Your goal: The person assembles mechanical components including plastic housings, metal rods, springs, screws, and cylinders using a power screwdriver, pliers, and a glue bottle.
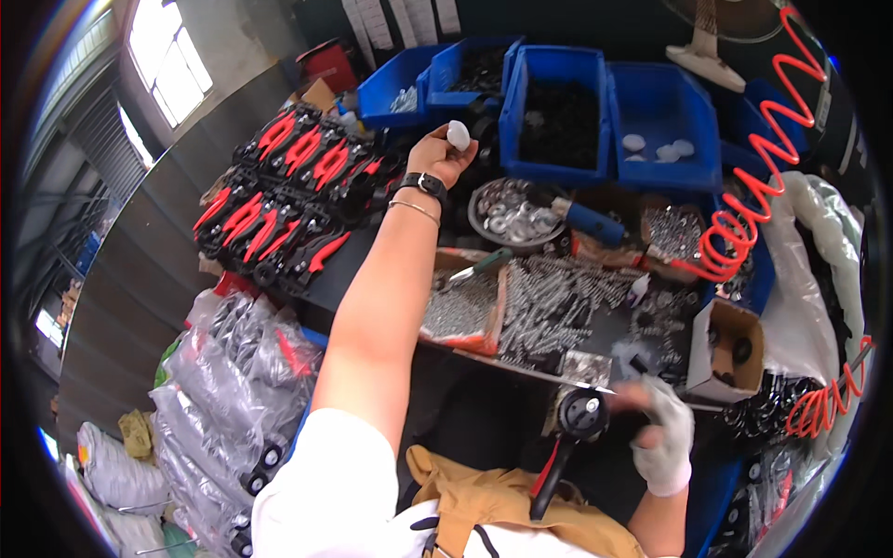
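My left hand point(443, 158), bare with a black wristwatch, reaches far across the bench. Its fingers grip a small white round cap point(458, 136), held up in front of the blue bins. In a pale glove, my right hand point(662, 437) is at the near edge of the bench, its fingers smeared by motion. Just left of it is a black tool part with a round head point(583, 413) and a red and black handle point(551, 476) pointing down toward me. Whether the right fingers touch that part, I cannot tell.
Blue bins point(512, 112) line the back; one holds white caps point(674, 150). A bowl of metal washers point(514, 216), springs point(549, 302) and a small carton point(726, 349) crowd the bench. Red-handled black parts point(279, 200) are stacked left; a red coiled hose point(758, 186) hangs right.
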A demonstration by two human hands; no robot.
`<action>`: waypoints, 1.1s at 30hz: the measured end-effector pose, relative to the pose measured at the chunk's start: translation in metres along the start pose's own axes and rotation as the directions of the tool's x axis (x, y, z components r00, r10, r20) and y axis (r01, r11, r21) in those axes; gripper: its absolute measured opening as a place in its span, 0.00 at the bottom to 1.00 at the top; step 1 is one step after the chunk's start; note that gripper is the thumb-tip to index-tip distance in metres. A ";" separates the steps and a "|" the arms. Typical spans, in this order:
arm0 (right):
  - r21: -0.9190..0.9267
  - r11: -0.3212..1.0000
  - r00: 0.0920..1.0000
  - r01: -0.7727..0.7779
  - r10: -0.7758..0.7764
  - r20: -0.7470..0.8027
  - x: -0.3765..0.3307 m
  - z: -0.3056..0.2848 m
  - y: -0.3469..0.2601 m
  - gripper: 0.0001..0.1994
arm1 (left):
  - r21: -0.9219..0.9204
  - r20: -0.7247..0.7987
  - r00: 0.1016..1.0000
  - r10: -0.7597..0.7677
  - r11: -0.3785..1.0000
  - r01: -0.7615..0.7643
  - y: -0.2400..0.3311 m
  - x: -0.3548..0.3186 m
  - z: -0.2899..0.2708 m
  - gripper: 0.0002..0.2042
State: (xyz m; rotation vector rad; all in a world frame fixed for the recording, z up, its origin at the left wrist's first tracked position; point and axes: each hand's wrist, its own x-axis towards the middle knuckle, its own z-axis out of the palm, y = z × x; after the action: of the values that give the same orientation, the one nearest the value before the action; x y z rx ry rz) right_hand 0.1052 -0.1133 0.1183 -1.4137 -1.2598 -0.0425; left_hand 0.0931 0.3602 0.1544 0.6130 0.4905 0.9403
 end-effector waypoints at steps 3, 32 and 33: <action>0.114 0.921 0.927 -0.374 0.368 0.070 -0.045 -0.017 0.039 0.31 | -0.132 -0.037 0.993 -0.112 0.986 0.106 -0.008 -0.029 -0.019 0.09; 0.002 0.895 0.893 -0.447 0.446 0.066 -0.026 0.012 0.026 0.13 | 0.764 0.643 0.731 0.229 -0.120 -0.634 -0.051 -0.107 -0.022 0.12; 0.096 0.892 0.897 -0.442 0.437 0.070 -0.021 0.012 0.020 0.13 | 0.725 0.648 0.727 0.226 0.107 -0.680 -0.056 -0.138 -0.016 0.12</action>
State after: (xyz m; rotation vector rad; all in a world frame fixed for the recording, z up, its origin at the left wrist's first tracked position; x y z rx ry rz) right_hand 0.1031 -0.1123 0.0872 -1.5800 -0.9367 0.3675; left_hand 0.0466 0.2213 0.1219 2.2206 0.4646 1.0070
